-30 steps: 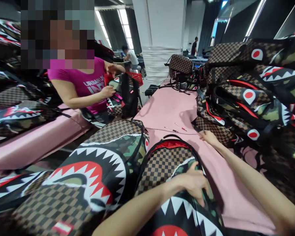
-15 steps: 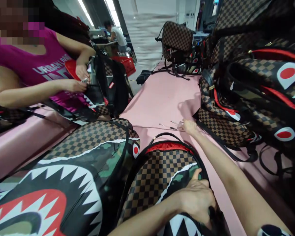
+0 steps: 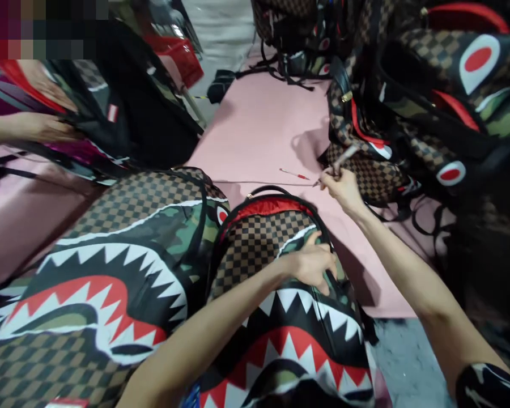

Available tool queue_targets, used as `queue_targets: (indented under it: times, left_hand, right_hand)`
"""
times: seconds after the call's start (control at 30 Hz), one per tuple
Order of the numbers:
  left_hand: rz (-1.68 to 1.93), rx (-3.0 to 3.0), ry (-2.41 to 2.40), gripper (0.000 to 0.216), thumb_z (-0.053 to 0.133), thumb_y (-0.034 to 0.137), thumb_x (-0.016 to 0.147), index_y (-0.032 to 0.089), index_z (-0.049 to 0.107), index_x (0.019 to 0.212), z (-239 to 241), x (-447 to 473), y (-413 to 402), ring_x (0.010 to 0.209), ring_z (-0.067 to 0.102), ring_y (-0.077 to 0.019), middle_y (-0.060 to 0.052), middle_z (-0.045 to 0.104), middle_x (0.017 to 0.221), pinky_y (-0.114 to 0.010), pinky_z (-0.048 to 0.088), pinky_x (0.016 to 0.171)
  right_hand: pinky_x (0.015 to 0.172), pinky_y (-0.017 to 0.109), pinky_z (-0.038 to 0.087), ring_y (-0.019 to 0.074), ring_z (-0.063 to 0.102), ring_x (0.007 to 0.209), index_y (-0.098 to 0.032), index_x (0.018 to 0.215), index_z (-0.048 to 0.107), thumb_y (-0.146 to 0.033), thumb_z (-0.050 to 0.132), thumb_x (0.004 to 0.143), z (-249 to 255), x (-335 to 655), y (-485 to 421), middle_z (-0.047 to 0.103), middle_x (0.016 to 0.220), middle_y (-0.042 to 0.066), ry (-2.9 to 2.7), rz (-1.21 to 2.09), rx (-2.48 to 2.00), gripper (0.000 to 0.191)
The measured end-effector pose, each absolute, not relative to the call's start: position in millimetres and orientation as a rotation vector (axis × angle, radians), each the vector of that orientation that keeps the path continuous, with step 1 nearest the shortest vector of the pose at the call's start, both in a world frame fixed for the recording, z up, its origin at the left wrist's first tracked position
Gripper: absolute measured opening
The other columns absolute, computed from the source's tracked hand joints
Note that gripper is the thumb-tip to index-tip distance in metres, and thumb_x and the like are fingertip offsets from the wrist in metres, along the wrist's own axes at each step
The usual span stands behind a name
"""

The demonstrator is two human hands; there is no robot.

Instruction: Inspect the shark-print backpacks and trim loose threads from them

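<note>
My left hand [image 3: 314,264] lies with curled fingers on the right side of a checkered, camouflage backpack with a shark mouth [image 3: 280,294], pressing on it. Its red-lined top and black handle face away from me. My right hand [image 3: 343,187] is lifted just above the pink table [image 3: 259,124], pinched on a thin pen-like tool [image 3: 339,160] that is blurred. Another thin pen with a red end [image 3: 294,174] lies on the table just left of that hand.
A second shark-mouth backpack [image 3: 110,266] lies left of mine. Several more are stacked at the right [image 3: 433,96] and far end [image 3: 289,28]. Across a gap, another person's hands [image 3: 42,127] work on a black backpack [image 3: 144,107]. Grey floor [image 3: 408,362] shows at bottom right.
My right hand reached the pens on the table, took one and lifted it. The view tilted down. My left hand stayed on the backpack.
</note>
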State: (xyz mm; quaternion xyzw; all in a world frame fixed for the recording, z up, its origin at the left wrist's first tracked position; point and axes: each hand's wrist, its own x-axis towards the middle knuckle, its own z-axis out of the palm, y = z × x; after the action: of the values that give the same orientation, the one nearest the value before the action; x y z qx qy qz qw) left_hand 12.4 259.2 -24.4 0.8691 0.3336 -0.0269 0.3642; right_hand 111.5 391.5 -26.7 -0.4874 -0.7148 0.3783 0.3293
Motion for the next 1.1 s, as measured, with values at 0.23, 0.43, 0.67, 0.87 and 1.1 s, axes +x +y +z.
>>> queue_targets:
  times: [0.23,0.43,0.67,0.87,1.1]
  left_hand:
    - [-0.124,2.25,0.769,0.024,0.075,0.031,0.065,0.023,0.068,0.086,4,13,237,0.1,0.051,-0.0197,0.002,0.065,0.087,-0.049,-0.002,0.107]
    - [-0.149,2.325,0.756,0.02,0.074,0.028,0.066,0.022,0.069,0.085,23,20,216,0.097,0.051,-0.0191,0.002,0.063,0.082,-0.044,0.002,0.108]
    - [-0.114,2.322,0.767,0.021,0.076,0.032,0.063,0.021,0.07,0.08,38,20,197,0.093,0.053,-0.0179,0.003,0.062,0.076,-0.041,0.006,0.108]
    - [-0.051,2.301,0.793,0.016,0.077,0.024,0.061,0.023,0.07,0.076,39,21,191,0.086,0.055,-0.0153,0.006,0.061,0.072,-0.044,0.006,0.107]
    - [-0.028,2.308,0.778,0.014,0.074,0.024,0.063,0.022,0.07,0.076,36,18,189,0.091,0.054,-0.0152,0.005,0.063,0.076,-0.044,0.004,0.107]
  right_hand:
    - [0.036,0.021,0.028,0.0048,0.035,0.038,-0.02,0.098,0.059,-0.029,0.053,0.084,-33,217,176,0.064,0.076,0.003,-1.245,1.495,-0.935,0.018]
    - [0.043,0.02,0.037,0.0074,0.047,0.042,-0.02,0.081,0.058,-0.026,0.058,0.082,-35,194,112,0.054,0.057,-0.005,-1.293,1.176,-1.138,0.006]
    - [0.048,0.021,0.042,0.0098,0.055,0.049,-0.019,0.078,0.054,-0.026,0.056,0.083,-36,191,83,0.058,0.06,-0.003,-1.25,1.012,-1.187,0.009]
    - [0.046,0.022,0.041,0.01,0.053,0.044,-0.018,0.075,0.056,-0.03,0.058,0.082,-39,188,78,0.058,0.054,-0.004,-1.375,0.863,-1.274,0.013]
    - [0.046,0.022,0.042,0.0099,0.052,0.041,-0.019,0.076,0.054,-0.032,0.057,0.082,-40,185,78,0.058,0.053,-0.005,-1.438,0.768,-1.3,0.015]
